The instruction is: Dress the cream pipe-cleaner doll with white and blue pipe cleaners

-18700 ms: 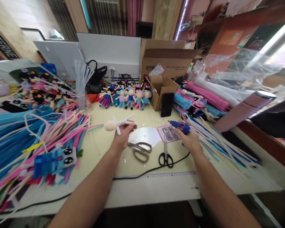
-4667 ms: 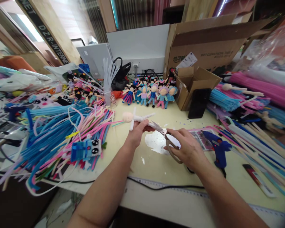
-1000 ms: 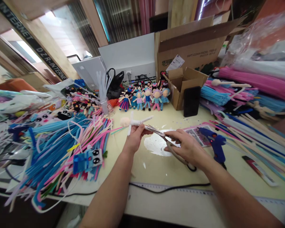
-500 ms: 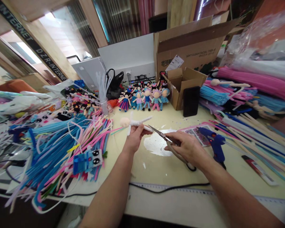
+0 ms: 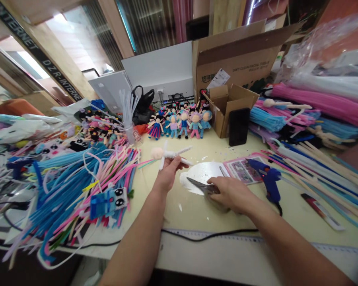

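Note:
My left hand is closed around the body of a white pipe-cleaner doll, held sideways over the table. Its round beige head points left and its two legs stick out to the right. In my right hand is a pair of scissors, gripped near the handles, which the hand mostly hides. The blades look closed and lie low over a white patch on the table, apart from the doll.
Pipe cleaners heap up at left. Finished dolls stand in rows at the back, left of a small cardboard box and a black phone. Rightward lie a blue glue gun and more pipe cleaners. A black cable crosses the front.
My right hand has lowered the scissors away from the doll's leg, down towards the table, and their blades have come together. The left hand keeps the doll in nearly the same place.

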`<move>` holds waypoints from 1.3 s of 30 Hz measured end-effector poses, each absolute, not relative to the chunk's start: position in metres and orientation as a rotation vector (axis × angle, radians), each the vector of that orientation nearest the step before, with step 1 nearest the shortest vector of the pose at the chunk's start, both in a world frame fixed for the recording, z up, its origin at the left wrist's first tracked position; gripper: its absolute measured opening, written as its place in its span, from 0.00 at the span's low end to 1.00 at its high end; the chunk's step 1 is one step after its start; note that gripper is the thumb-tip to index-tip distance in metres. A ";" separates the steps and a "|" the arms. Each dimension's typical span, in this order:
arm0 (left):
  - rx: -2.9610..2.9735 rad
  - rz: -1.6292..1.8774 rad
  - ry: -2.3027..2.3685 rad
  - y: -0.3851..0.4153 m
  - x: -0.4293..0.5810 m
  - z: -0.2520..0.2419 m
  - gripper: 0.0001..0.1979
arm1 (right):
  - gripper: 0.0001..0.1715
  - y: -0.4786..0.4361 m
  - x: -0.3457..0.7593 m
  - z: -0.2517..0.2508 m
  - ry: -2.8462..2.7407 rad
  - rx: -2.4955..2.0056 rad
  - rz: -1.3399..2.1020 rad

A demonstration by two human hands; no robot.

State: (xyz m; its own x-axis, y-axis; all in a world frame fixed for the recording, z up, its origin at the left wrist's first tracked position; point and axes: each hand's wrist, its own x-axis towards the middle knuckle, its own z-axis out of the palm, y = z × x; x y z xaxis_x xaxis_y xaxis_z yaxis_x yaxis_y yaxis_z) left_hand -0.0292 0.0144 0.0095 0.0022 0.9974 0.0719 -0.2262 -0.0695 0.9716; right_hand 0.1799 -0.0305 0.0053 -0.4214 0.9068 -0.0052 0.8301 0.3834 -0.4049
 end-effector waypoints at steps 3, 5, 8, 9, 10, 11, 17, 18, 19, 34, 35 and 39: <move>1.181 1.283 1.010 0.012 -0.024 0.005 0.14 | 0.12 -0.028 0.180 0.006 -2.276 -1.502 0.589; 1.251 1.241 1.007 0.010 -0.020 0.001 0.14 | 0.13 -0.026 0.177 0.009 -2.009 -1.441 0.730; 1.338 1.181 0.996 0.007 -0.013 -0.003 0.13 | 0.14 -0.022 0.171 0.010 -1.667 -1.296 1.065; 1.356 1.165 0.988 0.006 -0.011 -0.003 0.12 | 0.14 -0.022 0.168 0.009 -1.589 -1.264 1.153; 1.370 1.152 0.980 0.004 -0.009 -0.003 0.11 | 0.14 -0.021 0.167 0.008 -1.529 -1.242 1.215; 1.381 1.140 0.972 0.003 -0.008 -0.002 0.11 | 0.13 -0.021 0.165 0.007 -1.483 -1.222 1.259; 1.383 1.125 0.970 0.002 -0.006 -0.001 0.10 | 0.15 -0.020 0.165 0.005 -1.307 -1.083 1.488; 1.378 1.129 0.974 0.002 -0.007 -0.001 0.11 | 0.15 -0.020 0.165 0.007 -1.277 -1.070 1.525; 1.372 1.132 0.978 0.003 -0.007 -0.002 0.11 | 0.15 -0.020 0.166 0.008 -1.249 -1.064 1.557; 1.154 1.156 1.039 0.001 -0.004 -0.005 0.13 | 0.11 -0.031 0.163 0.011 -1.875 -1.246 0.743; 1.142 1.160 1.040 0.001 -0.004 -0.005 0.13 | 0.12 -0.031 0.163 0.011 -1.903 -1.242 0.686; 1.090 1.162 1.025 0.000 -0.001 -0.002 0.14 | 0.13 -0.029 0.164 0.010 -1.905 -1.221 0.679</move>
State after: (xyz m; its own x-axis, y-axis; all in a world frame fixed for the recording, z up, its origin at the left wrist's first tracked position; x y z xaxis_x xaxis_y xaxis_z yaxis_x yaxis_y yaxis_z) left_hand -0.0013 -0.0001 -0.0021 0.1179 0.9919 -0.0477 -0.1713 0.0677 0.9829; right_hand 0.1638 -0.0293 0.0096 -0.2543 0.9152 0.3127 0.5115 0.4016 -0.7596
